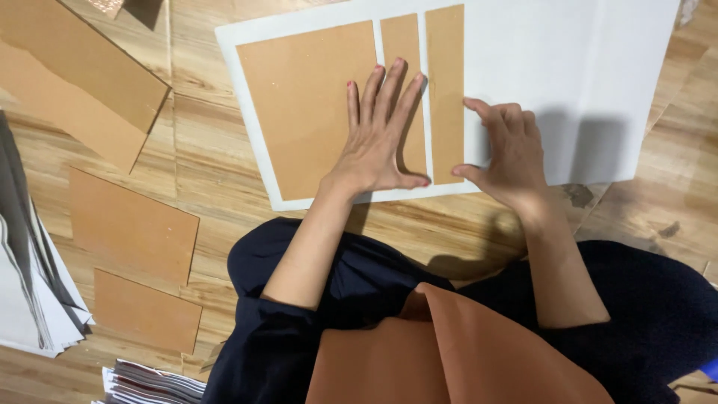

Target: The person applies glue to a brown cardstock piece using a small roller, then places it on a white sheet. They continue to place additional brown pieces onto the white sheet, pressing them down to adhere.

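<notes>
A large white sheet [568, 67] lies on the wooden floor. On it sit a big brown cardboard panel [299, 112], a narrow strip [402, 45] and a second, slightly wider strip [446, 67] to its right. My left hand [378, 131] lies flat, fingers spread, across the panel's right edge and the narrow strip. My right hand [505, 153] rests on the white sheet with thumb and forefinger touching the right edge of the wider strip. Neither hand grips anything.
More brown cardboard pieces [131, 228] [146, 310] lie on the floor at left, with bigger boards [75, 67] at top left. Stacks of paper [34, 277] [149, 381] sit at the left edge and bottom. A brown sheet [449, 352] rests on my lap.
</notes>
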